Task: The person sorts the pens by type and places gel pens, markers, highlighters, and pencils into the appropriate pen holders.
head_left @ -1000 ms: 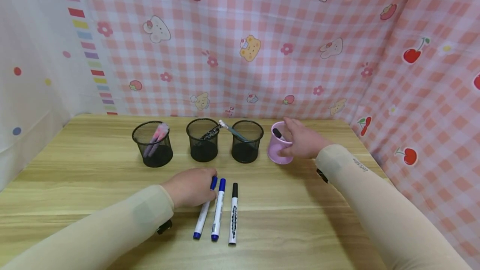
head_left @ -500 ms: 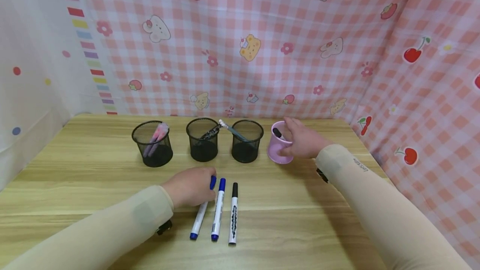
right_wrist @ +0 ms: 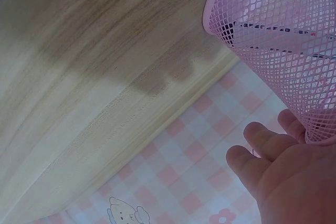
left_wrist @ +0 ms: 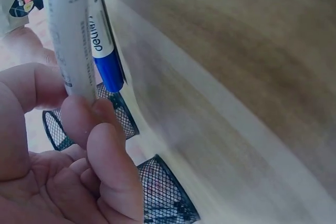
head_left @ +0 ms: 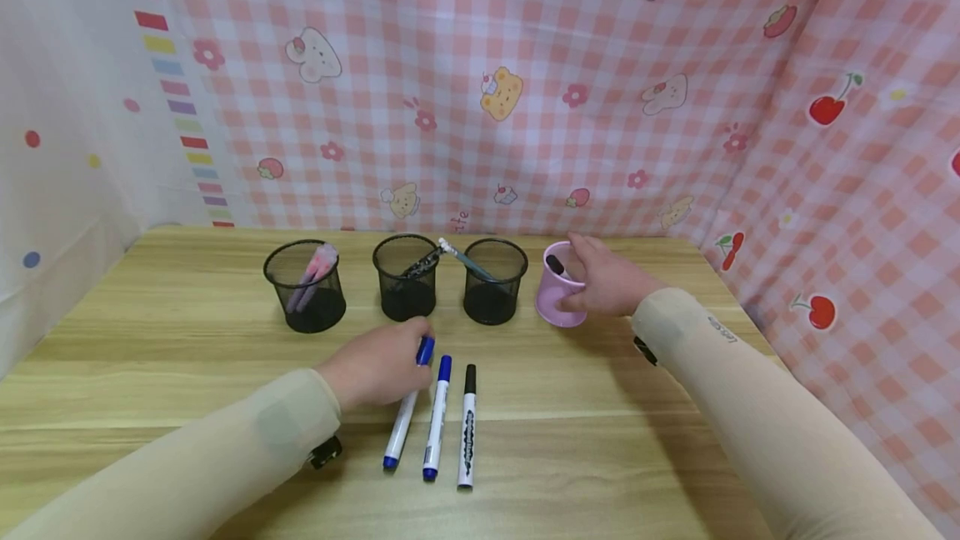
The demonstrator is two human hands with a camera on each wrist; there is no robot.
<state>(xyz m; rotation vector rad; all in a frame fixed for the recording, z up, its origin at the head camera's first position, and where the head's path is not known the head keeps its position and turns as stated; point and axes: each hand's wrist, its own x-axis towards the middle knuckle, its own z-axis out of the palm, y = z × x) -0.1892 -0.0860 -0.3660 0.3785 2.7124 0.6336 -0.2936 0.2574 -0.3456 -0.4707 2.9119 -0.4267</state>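
My left hand (head_left: pixel 378 363) pinches a white marker with a blue cap (head_left: pixel 401 432) near its capped end. In the left wrist view, thumb and fingers close on that marker's barrel (left_wrist: pixel 68 30). Just right of it lie a second blue-capped marker (head_left: pixel 437 419) and a black-capped marker (head_left: pixel 467 432) on the table. My right hand (head_left: pixel 611 280) holds the pink mesh pen cup (head_left: pixel 551 304), thumb on its front and fingers at the right rim. A black-capped marker (head_left: pixel 556 266) leans inside that cup. In the right wrist view, the outer fingers (right_wrist: pixel 262 140) stretch beside the cup.
Three black mesh pen cups stand in a row at the back: the left one (head_left: pixel 315 317) with pinkish fluffy-topped pens, the middle one (head_left: pixel 408 305) with a dark pen, the right one (head_left: pixel 490 307) with a grey-blue pen. A checked cloth (head_left: pixel 450 140) hangs behind the table.
My left hand first draws the marker slightly left, then moves up and away from me with it, its capped end nearer the cups. The right hand and pink cup stay put.
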